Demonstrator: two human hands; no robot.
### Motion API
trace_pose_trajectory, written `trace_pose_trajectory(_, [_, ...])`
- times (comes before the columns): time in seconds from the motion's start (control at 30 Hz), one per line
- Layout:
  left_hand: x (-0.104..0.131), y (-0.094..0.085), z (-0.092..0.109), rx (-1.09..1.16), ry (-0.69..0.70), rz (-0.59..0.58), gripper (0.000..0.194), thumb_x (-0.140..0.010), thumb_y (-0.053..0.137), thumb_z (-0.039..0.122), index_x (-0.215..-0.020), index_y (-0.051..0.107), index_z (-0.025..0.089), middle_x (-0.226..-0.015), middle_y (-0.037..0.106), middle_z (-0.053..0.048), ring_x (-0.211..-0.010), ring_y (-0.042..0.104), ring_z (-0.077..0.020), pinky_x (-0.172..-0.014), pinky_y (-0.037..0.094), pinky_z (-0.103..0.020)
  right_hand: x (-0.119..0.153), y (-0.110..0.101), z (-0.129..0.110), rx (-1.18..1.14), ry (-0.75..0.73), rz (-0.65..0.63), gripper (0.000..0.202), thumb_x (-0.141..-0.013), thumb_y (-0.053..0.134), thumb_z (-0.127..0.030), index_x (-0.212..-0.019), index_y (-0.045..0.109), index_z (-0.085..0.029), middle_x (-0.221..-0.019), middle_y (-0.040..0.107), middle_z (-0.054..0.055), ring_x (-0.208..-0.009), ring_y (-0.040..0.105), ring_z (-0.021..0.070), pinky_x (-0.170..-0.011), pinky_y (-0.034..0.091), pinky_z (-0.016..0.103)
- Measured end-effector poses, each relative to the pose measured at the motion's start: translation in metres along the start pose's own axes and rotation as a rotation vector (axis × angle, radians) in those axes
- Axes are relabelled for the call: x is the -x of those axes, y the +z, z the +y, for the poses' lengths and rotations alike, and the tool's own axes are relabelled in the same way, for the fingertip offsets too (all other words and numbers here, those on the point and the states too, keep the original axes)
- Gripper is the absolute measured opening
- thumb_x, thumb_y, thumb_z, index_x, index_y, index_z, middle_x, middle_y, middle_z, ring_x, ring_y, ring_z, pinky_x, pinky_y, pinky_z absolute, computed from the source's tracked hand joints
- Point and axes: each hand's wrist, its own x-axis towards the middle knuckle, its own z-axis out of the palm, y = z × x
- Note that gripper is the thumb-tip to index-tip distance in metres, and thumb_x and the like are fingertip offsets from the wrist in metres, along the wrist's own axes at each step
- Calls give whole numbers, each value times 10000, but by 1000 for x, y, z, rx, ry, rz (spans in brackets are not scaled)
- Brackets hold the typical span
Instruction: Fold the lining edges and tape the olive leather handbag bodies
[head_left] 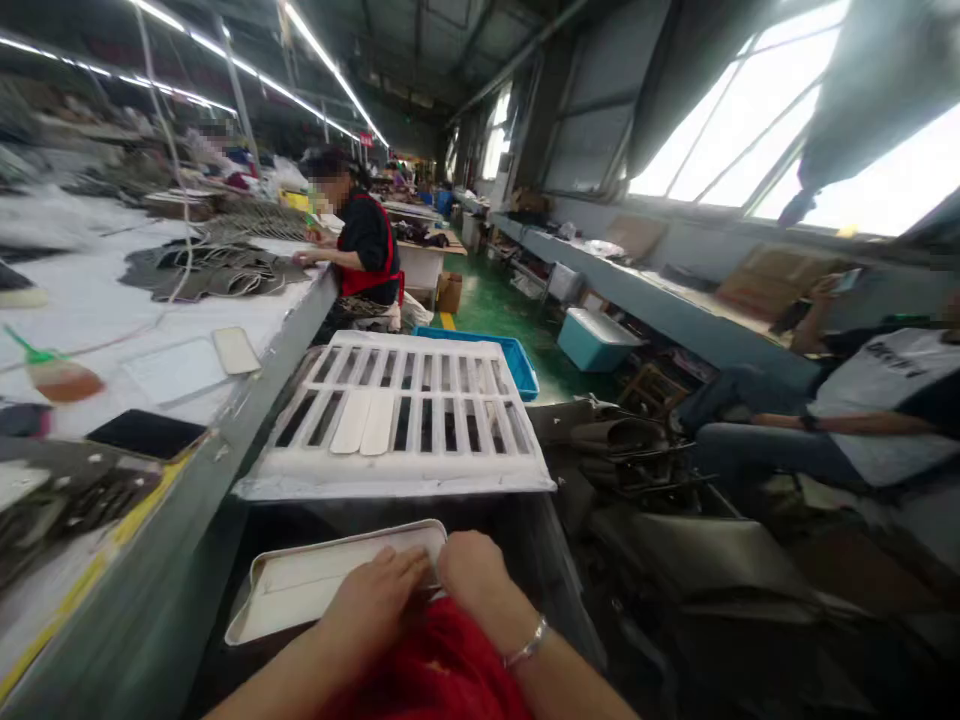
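A long cream panel (300,592) with rounded corners and a raised rim lies slanted low in front of me, over a dark surface above my red apron. A thin line runs along its face. My left hand (379,598) bends over the panel's right part, with its fingers closed together at the edge and the thumb hidden. At the right end of the panel, my right hand (474,572) is closed in a fist on the rim. Its fingertips are hidden. Two small cream strips (363,422) lie side by side on the white slatted rack (390,478) just beyond.
Left stands a white worktable (187,370) with a dark phone (146,433), a green-tipped glue bottle (60,375) and grey cut pieces (217,265). A co-worker (367,235) bends over it. Behind the rack is a blue crate (519,368). Dark material (690,560) and a seated person (877,400) are right.
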Motion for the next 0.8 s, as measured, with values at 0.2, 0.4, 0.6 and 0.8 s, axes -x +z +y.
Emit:
trace_pose_trajectory(0.2, [-11,6,0,10,45,40,438,-757,389,129,-1164,553,122,-1230,517,-99,-982,495,-272,-855,446,-403,1,-2,2,10,-25,-22,258,-779,412,-61,-816,667,-82,-796,655,165,-757,642,297,-611,524,417])
trace_pose_trajectory(0.4, [-13,5,-6,95,82,80,320,-817,446,286,-1074,589,157,-1125,551,-94,-959,493,-256,-843,443,-385,-5,0,-1,-66,9,-66,269,-799,381,-66,-863,642,-53,-814,638,207,-817,628,311,-659,504,433])
trace_pose_trajectory(0.6, [-10,5,-8,68,77,38,376,-808,459,269,-1142,567,134,-1210,522,-110,-998,478,-273,-867,441,-404,2,0,14,-437,70,-140,446,-934,184,-298,-845,569,-90,-768,651,154,-705,650,205,-637,507,316])
trace_pose_trajectory(0.8, [-10,2,-9,89,43,7,472,-779,532,324,-1221,518,160,-1289,480,-96,-1064,459,-304,-859,454,-426,1,25,46,-1579,184,-394,306,-824,462,-443,-802,470,-138,-647,595,10,-501,579,99,-462,438,189])
